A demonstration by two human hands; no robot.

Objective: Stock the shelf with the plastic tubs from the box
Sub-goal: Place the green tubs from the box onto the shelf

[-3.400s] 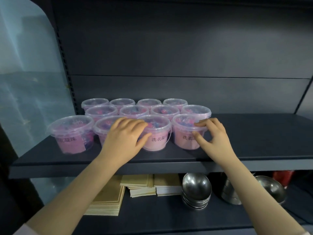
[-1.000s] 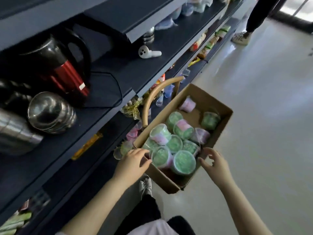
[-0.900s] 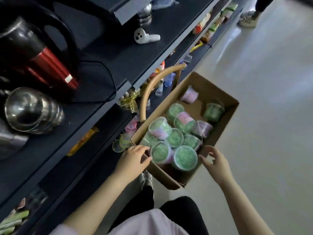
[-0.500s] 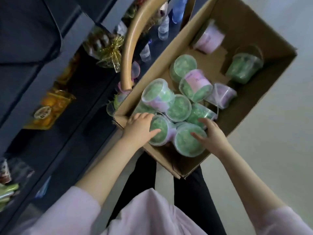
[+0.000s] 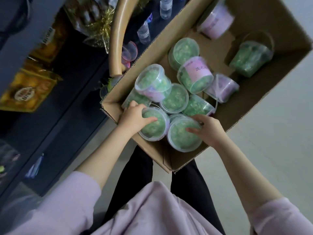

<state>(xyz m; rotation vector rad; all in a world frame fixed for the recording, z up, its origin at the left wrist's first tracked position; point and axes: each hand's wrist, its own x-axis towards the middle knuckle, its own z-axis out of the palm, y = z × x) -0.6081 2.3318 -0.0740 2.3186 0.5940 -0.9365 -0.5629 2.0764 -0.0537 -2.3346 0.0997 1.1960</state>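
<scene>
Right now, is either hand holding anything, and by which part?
Each grips a green-filled tub by its lidded top, inside the cardboard box: left hand on the left tub, right hand on the right tub, thumbs on lids.

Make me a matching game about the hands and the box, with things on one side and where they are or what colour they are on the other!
Things:
1. left hand
2. right hand
3. handle
4. sleeves

Place, colour or state:
a. grips the floor-side tub
b. lilac
c. grips the shelf-side tub
d. tan, outside the box

Pairs: 1-c, 2-a, 3-d, 4-b
</scene>
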